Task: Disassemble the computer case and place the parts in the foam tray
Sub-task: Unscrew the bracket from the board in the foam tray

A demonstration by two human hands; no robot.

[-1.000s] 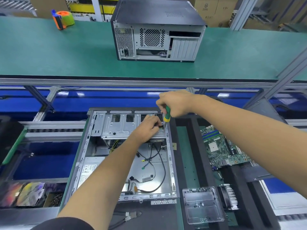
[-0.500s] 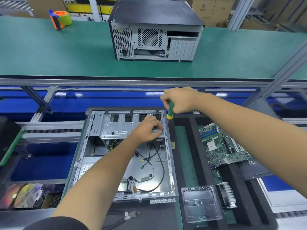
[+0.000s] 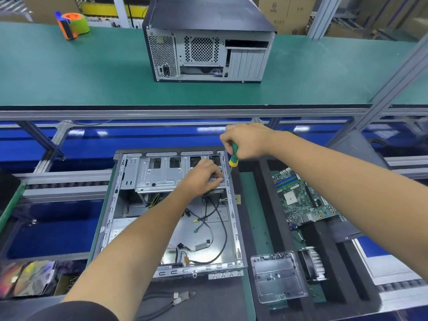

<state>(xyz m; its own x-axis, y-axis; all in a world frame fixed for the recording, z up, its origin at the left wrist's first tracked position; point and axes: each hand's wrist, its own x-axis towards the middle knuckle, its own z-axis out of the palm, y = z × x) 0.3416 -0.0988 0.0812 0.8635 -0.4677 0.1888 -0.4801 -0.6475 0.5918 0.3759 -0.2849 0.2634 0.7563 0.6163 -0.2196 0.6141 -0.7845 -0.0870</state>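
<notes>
I am looking down at an open computer case [image 3: 171, 212] lying flat at the near edge of my desk [image 3: 245, 228], its side panel off and loose black cables showing inside. My left hand [image 3: 201, 179] rests on the metal drive cage [image 3: 162, 174] at the far end of the case, fingers curled and pinching at its right edge. My right hand [image 3: 245, 141] grips a green and yellow screwdriver [image 3: 233, 158], fingers wrapped tight around the handle, its tip pointing down at the case's far right corner, just beside my left fingertips. To the right of the case lies the black foam tray [image 3: 261, 205], holding a green motherboard [image 3: 303, 200] in a far compartment, with a clear plastic cover [image 3: 278, 276] and a finned heatsink [image 3: 312, 262] nearer me. A second, closed computer case [image 3: 208, 40] stands on the green desk beyond.
</notes>
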